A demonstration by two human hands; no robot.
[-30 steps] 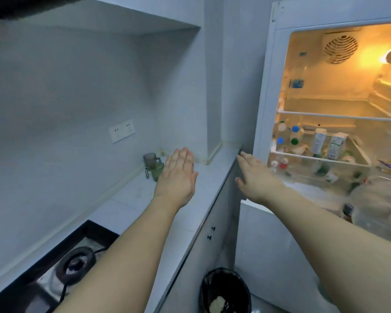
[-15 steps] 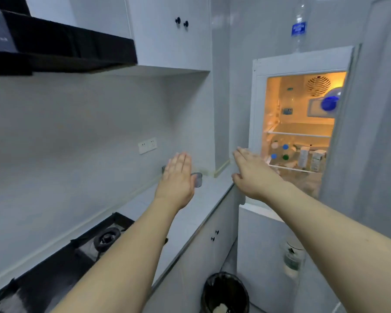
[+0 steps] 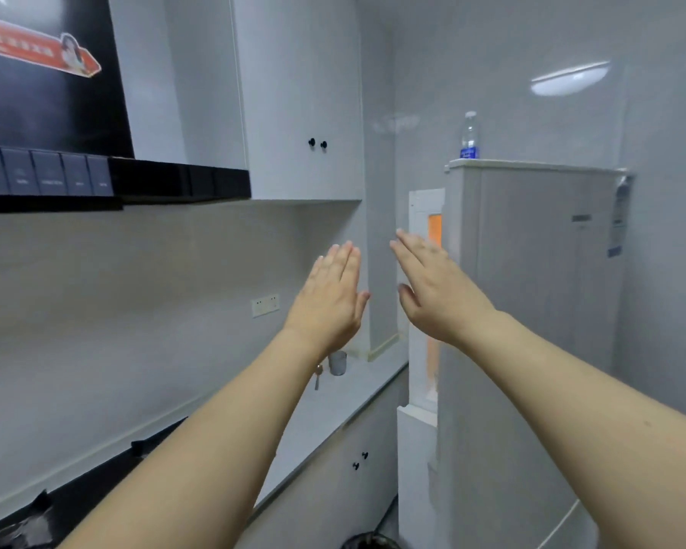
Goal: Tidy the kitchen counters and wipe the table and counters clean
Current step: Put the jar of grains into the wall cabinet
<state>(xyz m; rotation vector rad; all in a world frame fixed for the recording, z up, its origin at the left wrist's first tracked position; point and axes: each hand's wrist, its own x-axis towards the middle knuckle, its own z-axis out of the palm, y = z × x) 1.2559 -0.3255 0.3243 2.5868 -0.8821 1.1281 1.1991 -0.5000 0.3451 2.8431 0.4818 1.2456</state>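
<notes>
Both my arms stretch forward above the pale grey kitchen counter. My left hand is flat and open, fingers together, holding nothing. My right hand is also open and empty, raised in front of the fridge's narrow lit gap. A small grey cup stands on the counter by the back wall, partly hidden under my left wrist, with a small dangling item beside it. The white fridge door is swung nearly closed.
A black range hood hangs at upper left, and the black hob lies at lower left. White wall cabinets sit above the counter. A water bottle stands on the fridge top. A black bin sits on the floor.
The fridge door has swung from wide open to almost closed. My view has tilted upward and back, and both hands have risen with it, staying open and empty.
</notes>
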